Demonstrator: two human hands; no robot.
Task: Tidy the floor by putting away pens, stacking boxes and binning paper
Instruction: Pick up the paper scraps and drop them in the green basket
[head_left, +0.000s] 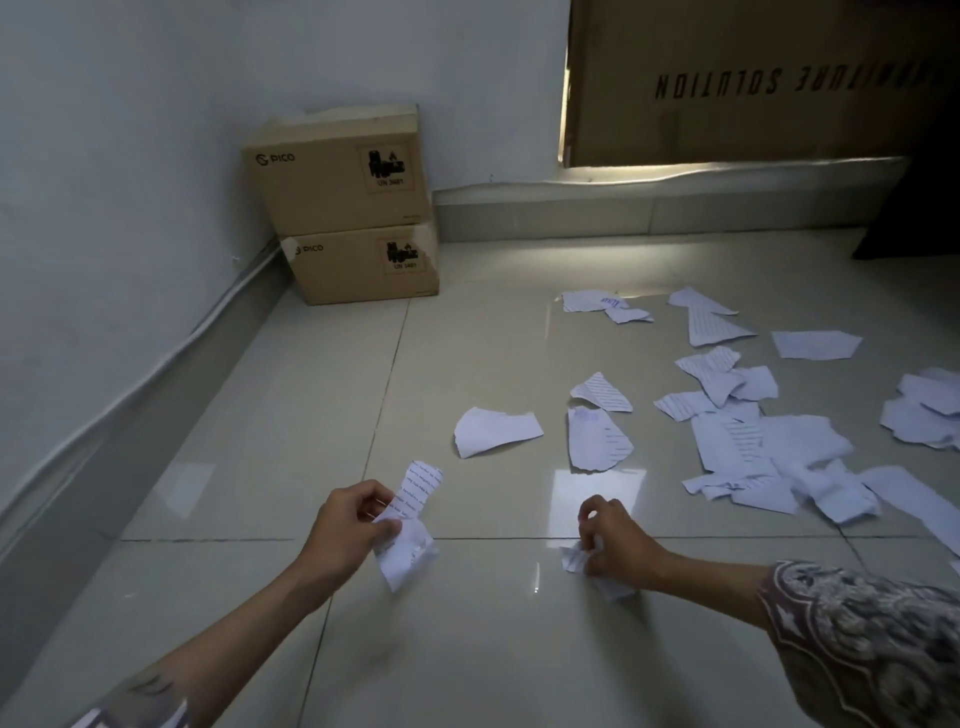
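My left hand (345, 525) grips a torn strip of printed paper (415, 499) above the tiled floor. Low over the floor, my right hand (615, 538) pinches a small crumpled paper scrap (574, 558). Several torn white paper pieces (737, 441) lie scattered on the tiles to the right, with one single piece (493, 431) just ahead of my hands. Two brown cardboard boxes stand stacked in the far left corner, the upper box (337, 176) on the lower box (363, 267). No pens are in view.
A white wall with a cable along its base (156, 358) runs down the left. A low ledge (649, 208) crosses the back under a large upright cardboard sheet (753, 78). A dark object (909, 234) sits at the far right.
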